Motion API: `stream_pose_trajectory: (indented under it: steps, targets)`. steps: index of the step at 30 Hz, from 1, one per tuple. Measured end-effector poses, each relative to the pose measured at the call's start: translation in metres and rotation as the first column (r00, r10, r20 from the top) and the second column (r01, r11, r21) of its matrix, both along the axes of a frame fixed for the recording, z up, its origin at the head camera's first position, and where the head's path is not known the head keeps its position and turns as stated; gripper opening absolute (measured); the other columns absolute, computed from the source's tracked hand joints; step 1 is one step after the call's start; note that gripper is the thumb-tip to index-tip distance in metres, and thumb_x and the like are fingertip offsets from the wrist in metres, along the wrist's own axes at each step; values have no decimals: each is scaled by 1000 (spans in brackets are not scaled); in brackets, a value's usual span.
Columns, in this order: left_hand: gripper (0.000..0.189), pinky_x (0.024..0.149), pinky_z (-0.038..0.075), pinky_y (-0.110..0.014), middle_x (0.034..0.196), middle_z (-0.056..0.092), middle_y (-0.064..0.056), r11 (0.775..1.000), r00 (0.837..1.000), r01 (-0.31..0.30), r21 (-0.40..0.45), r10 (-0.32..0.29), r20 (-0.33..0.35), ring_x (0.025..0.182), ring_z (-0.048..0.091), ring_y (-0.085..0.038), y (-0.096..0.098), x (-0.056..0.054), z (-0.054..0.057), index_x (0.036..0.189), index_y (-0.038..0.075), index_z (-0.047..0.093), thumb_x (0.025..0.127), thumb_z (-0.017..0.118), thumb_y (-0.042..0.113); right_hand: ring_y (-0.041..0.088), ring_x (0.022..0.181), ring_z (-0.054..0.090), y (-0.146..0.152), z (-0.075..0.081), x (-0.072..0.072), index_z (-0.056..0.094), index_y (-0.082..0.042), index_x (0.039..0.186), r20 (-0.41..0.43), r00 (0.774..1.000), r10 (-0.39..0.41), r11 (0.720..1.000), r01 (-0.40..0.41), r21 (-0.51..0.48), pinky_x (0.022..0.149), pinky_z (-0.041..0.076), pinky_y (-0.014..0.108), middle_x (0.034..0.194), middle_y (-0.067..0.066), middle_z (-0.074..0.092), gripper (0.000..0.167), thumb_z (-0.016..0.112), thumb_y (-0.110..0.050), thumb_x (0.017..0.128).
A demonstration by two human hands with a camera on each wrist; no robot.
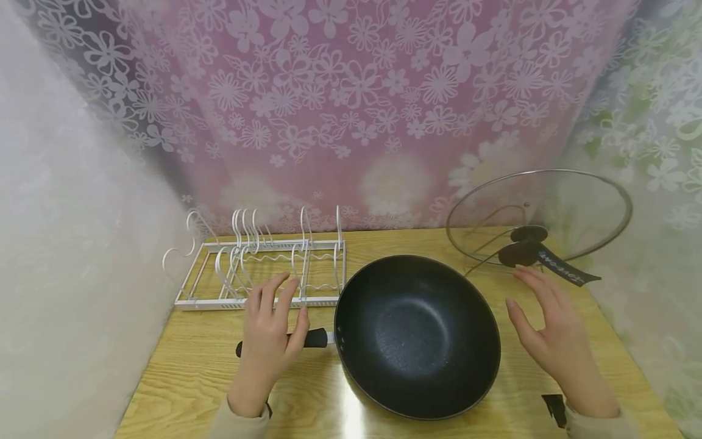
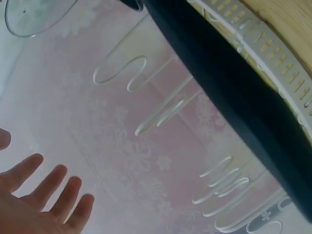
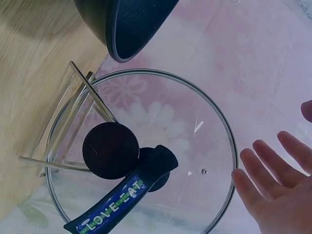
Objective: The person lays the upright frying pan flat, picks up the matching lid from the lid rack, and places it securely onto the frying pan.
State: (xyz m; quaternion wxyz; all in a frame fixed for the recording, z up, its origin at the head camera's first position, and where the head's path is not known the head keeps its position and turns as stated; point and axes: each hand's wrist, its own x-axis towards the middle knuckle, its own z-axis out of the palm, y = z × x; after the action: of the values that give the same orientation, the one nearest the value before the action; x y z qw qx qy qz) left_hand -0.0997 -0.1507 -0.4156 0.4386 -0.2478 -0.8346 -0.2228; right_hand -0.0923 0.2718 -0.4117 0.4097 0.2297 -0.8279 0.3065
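A black wok (image 1: 417, 335) rests on the wooden table, its dark handle (image 1: 315, 338) pointing left. My left hand (image 1: 269, 335) hovers over that handle, fingers spread and gently bent, gripping nothing. In the left wrist view, a long dark bar crosses the frame beyond the fingers (image 2: 73, 195). To the right of the wok, my right hand (image 1: 559, 338) is held above the table with its fingers apart and nothing in them. Just beyond it, a glass lid (image 3: 229, 136) leans upright on a metal wire stand (image 3: 80, 97). The lid's black handle (image 3: 117, 204) bears the lettering "LOVE EAT".
A white wire rack (image 1: 263, 302) with several curved dividers stands behind the left hand. Pink flowered curtain (image 1: 356, 110) hangs at the table's back edge, with pale sheeting on both sides. A small black piece (image 1: 555, 408) shows beside the right wrist.
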Motion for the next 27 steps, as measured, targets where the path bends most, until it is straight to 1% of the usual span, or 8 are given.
stream_pose_trajectory:
  steps: [6,10,13,16,18,22,25,27]
  targets:
    - [48,87,35,-60,142,48,-24,1000,998,-22,-12,23,65,122,43,-48,6,1,-10,132,-1,58,94,50,28,30,126,52,4,-3,-5,62,7,123,25,999,-35,999,34,28,109,30,36,128,25,60,64,54,-51,97]
    - [55,91,34,-62,149,43,-21,994,990,-77,-83,86,113,132,39,-46,7,1,-13,140,2,53,94,49,31,35,129,48,4,-4,-6,61,4,127,56,996,-76,996,74,45,103,28,49,135,22,56,68,53,-56,96]
    - [59,96,32,-65,153,39,-19,982,976,-116,-146,140,164,138,34,-44,6,1,-14,146,5,47,96,46,37,43,128,45,5,-3,-7,58,3,132,74,993,-88,994,84,64,105,27,54,141,22,52,73,51,-60,95]
    - [65,102,29,-67,158,31,-17,972,956,-134,-190,178,232,144,25,-43,4,2,-17,151,8,40,99,40,47,50,130,40,7,-2,-7,51,-1,141,138,985,-103,990,88,111,107,25,63,149,21,44,81,48,-66,94]
    - [71,106,24,-69,162,22,-14,966,935,-136,-221,199,294,148,16,-40,2,2,-20,154,10,35,100,35,55,51,135,34,8,-2,-6,45,-4,147,203,972,-115,985,85,151,107,21,70,155,20,36,84,48,-68,93]
    - [82,113,13,-68,166,6,-11,947,883,-126,-295,243,402,151,0,-36,-1,3,-28,159,15,22,97,27,69,48,145,13,10,-3,-1,27,-13,156,353,920,-168,965,79,252,109,7,73,163,16,14,86,58,-61,92]
    - [86,115,6,-67,166,-1,-11,937,849,-110,-332,262,459,151,-7,-36,-2,4,-33,160,19,15,94,36,71,46,148,-2,12,-5,2,16,-18,160,424,882,-205,945,66,319,110,-2,72,165,14,-1,93,65,-55,89]
    - [90,115,5,-67,166,0,-12,936,839,-101,-336,262,477,151,-9,-36,-3,5,-35,160,19,15,91,47,68,46,148,-8,14,-7,3,11,-20,160,449,867,-216,937,55,344,111,-7,71,165,13,-7,97,67,-55,88]
